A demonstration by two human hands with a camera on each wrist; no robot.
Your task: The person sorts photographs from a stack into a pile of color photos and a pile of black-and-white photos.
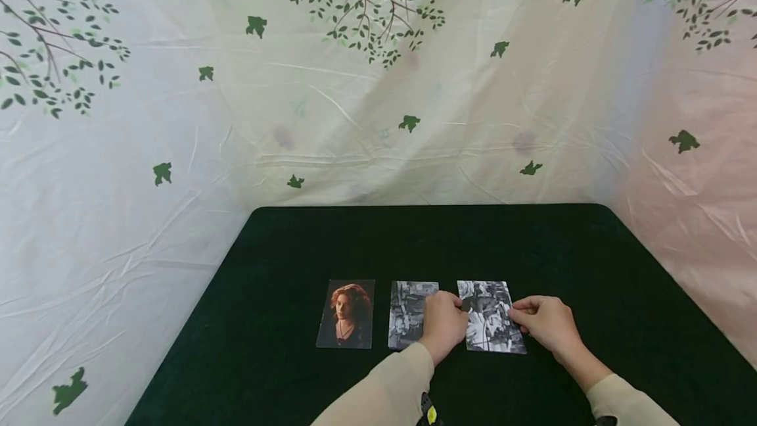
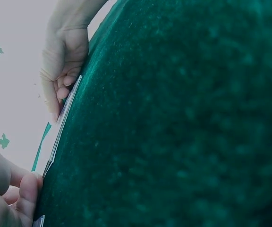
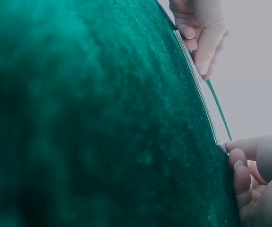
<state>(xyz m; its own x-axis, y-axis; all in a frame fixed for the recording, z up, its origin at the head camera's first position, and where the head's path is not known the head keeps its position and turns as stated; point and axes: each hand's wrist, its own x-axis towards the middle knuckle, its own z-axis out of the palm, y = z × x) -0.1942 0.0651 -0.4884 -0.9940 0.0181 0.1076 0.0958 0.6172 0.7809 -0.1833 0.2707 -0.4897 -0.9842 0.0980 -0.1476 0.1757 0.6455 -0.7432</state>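
Note:
A black-and-white photo card (image 1: 488,321) lies on the dark green table at the right end of a row. My left hand (image 1: 445,322) pinches its left edge with curled fingers. The right edge is held between thumb and fingers of my right hand (image 1: 547,322). Seen edge-on in the left wrist view, the layered edge (image 2: 66,117) suggests a stack, the left hand (image 2: 13,198) at its near end and the right hand (image 2: 65,61) at its far end. Partly behind the left hand lies a second black-and-white photo card (image 1: 407,314).
A colour portrait photo card (image 1: 345,314) of a red-haired person lies at the left of the row. The green cloth-covered table (image 1: 378,242) reaches back to a pale curtain (image 1: 355,150) printed with leaves and branches, which also hangs on both sides.

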